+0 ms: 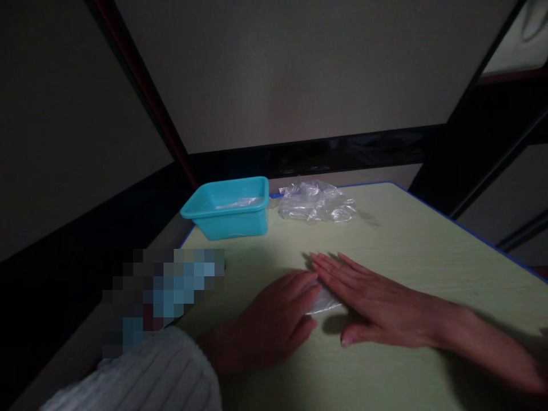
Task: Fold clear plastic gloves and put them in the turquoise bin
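Observation:
A small flattened piece of clear plastic, seemingly a folded plastic bag (324, 299), lies on the table between my hands. My left hand (280, 319) has its fingers curled over the left side of the bag and pressing on it. My right hand (372, 299) lies flat across the bag's right side, fingers stretched out and thumb apart. The two hands' fingertips meet above the bag, and much of it is hidden under them.
A turquoise plastic basket (233, 225) stands at the table's back left, with some clear plastic inside. To its right lies a heap of crumpled clear plastic bags (314, 202). The pale table (411, 245) has a blue edge, and panels rise behind it. A blurred patch covers the left edge.

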A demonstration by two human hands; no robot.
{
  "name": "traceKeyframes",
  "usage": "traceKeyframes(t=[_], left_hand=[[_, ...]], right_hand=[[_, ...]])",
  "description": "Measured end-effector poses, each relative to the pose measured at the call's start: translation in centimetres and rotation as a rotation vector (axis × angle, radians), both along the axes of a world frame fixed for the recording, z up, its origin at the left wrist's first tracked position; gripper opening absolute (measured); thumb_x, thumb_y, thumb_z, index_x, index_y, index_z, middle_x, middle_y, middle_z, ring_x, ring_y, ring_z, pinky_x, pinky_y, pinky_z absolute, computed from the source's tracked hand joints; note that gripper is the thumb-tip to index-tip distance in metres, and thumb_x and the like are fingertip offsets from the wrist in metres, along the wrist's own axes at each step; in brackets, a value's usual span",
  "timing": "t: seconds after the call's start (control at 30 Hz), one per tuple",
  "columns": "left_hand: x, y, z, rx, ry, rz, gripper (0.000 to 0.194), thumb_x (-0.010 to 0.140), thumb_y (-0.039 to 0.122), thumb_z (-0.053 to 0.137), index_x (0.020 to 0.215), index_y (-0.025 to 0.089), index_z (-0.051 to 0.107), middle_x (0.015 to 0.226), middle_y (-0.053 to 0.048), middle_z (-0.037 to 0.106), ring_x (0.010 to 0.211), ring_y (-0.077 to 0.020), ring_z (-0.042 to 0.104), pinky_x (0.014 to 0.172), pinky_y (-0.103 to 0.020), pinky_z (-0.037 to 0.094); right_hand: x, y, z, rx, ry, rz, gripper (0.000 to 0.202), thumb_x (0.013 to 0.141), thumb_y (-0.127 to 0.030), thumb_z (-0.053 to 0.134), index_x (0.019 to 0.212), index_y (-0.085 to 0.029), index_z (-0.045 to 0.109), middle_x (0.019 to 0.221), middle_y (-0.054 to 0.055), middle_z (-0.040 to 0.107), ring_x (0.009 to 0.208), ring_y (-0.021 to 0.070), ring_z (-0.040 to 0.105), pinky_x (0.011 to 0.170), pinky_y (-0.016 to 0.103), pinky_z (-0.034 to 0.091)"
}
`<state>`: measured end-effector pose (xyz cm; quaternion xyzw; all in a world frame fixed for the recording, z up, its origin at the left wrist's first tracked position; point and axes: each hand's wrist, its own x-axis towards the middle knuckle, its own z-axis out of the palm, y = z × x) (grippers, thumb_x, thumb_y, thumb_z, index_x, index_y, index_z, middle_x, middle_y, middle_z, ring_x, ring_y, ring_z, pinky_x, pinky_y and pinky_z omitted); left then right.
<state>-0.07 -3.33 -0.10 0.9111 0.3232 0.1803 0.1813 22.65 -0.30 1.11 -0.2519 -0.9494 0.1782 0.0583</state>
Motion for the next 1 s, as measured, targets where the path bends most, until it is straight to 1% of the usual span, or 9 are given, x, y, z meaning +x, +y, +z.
traceKeyframes(t=[0.1,0.17,0.23,0.33,0.43,0.5,0.67,0.87,1.0], left_hand=[[0.0,-0.1,0.0,0.003,0.139,-0.108,0.056,0.088,0.033,0.048,0.135,0.006,0.035,0.145,-0.021,0.027,0.137,-0.0276,0.015,0.111,-0.043,0.014],[-0.1,0.0,0.1,-0.031,0.184,-0.133,0.061,0.089,0.040,0.047,0.138,0.006,0.032,0.147,-0.022,0.020,0.138,-0.0289,0.009,0.112,-0.044,0.011],[-0.2,0.1,0.3,-0.068,0.201,-0.142,0.064,0.089,0.044,0.045,0.139,0.007,0.030,0.148,-0.022,0.016,0.138,-0.0307,0.006,0.111,-0.044,0.010],[-0.4,0.1,0.3,-0.099,0.181,-0.146,0.065,0.089,0.047,0.045,0.140,0.009,0.030,0.148,-0.021,0.015,0.138,-0.0324,0.006,0.111,-0.046,0.009],[-0.6,0.0,0.1,-0.090,0.158,-0.149,0.063,0.088,0.048,0.046,0.140,0.016,0.031,0.150,-0.018,0.012,0.138,-0.0325,0.005,0.110,-0.049,0.010],[-0.6,0.0,0.1,-0.071,0.189,-0.153,0.062,0.088,0.047,0.046,0.140,0.018,0.030,0.150,-0.018,0.011,0.138,-0.0327,0.004,0.110,-0.050,0.011],[-0.6,0.2,0.1,-0.034,0.295,-0.161,0.062,0.089,0.050,0.042,0.141,0.019,0.026,0.150,-0.019,0.008,0.138,-0.0329,0.001,0.109,-0.051,0.012],[-0.7,0.1,0.1,-0.019,0.311,-0.157,0.065,0.089,0.056,0.036,0.142,0.020,0.025,0.150,-0.019,0.005,0.137,-0.0345,0.000,0.109,-0.052,0.012],[-0.7,0.0,0.3,-0.031,0.335,-0.157,0.064,0.090,0.055,0.035,0.142,0.020,0.025,0.150,-0.020,0.005,0.137,-0.0342,0.000,0.109,-0.052,0.014]], right_hand=[[0.0,0.1,-0.4,-0.023,-0.078,-0.019,0.091,0.083,-0.064,0.039,0.142,-0.001,0.010,0.147,0.023,0.005,0.136,0.0283,0.002,0.110,0.050,0.006],[0.0,0.1,-0.6,-0.027,-0.101,-0.024,0.091,0.083,-0.064,0.039,0.143,-0.002,0.010,0.147,0.023,0.004,0.136,0.0273,0.002,0.110,0.050,0.006],[0.0,0.1,-0.6,-0.023,-0.101,-0.021,0.090,0.083,-0.063,0.039,0.143,-0.004,0.009,0.148,0.022,0.004,0.136,0.0269,0.002,0.111,0.049,0.006],[0.0,0.1,-0.7,-0.012,-0.091,-0.016,0.090,0.083,-0.063,0.039,0.143,-0.004,0.009,0.147,0.023,0.007,0.136,0.0290,0.005,0.110,0.052,0.007],[0.0,0.1,-0.8,0.011,-0.115,-0.022,0.090,0.083,-0.064,0.038,0.142,-0.002,0.011,0.146,0.025,0.008,0.136,0.0311,0.006,0.109,0.056,0.007],[0.0,0.1,-0.8,0.028,-0.127,-0.023,0.089,0.083,-0.064,0.037,0.143,-0.003,0.011,0.146,0.024,0.008,0.136,0.0308,0.005,0.108,0.057,0.007],[-0.1,0.1,-0.4,0.003,-0.193,-0.061,0.090,0.083,-0.067,0.033,0.142,-0.003,0.014,0.147,0.022,0.008,0.136,0.0306,0.005,0.108,0.057,0.007],[0.0,0.2,0.2,-0.057,-0.213,-0.133,0.094,0.079,-0.070,0.037,0.143,-0.007,0.013,0.148,0.019,0.012,0.136,0.0325,0.005,0.109,0.057,0.008],[0.5,0.7,0.4,-0.072,-0.266,-0.127,0.095,0.079,-0.071,0.036,0.143,-0.007,0.009,0.148,0.019,0.008,0.135,0.0328,0.003,0.108,0.059,0.006]])
